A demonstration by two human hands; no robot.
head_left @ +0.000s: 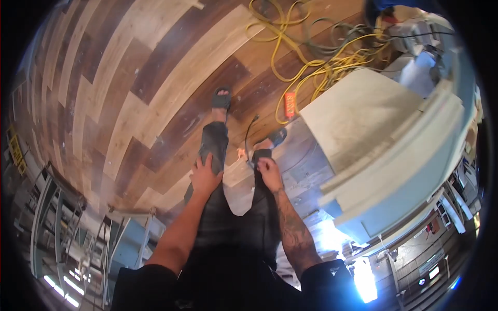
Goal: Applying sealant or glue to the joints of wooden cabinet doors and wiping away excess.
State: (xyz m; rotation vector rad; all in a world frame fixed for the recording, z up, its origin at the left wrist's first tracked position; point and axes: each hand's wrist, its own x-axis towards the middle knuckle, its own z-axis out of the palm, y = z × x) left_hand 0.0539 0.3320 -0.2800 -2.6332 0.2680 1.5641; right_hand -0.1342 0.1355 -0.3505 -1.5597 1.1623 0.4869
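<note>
My left hand (206, 177) lies on my left knee, its fingers spread over the dark trousers (215, 142) and nothing in it. By my right knee, my right hand (269, 172) is closed with curled fingers; what it holds, if anything, is hidden. A short dark cord (246, 136) with a plug-like end curves up just left of that hand. Whether the fingers grip it I cannot tell. A small orange thing (241, 154), too small to name, shows beside the cord between my legs.
Tangled yellow cords (327, 70) lie on the wood-plank floor (171, 46), near an orange-red box (290, 104). A beige board (363, 114) and a pale bench-like structure (404, 176) stand close on my right. Metal frames (52, 217) are at the lower left.
</note>
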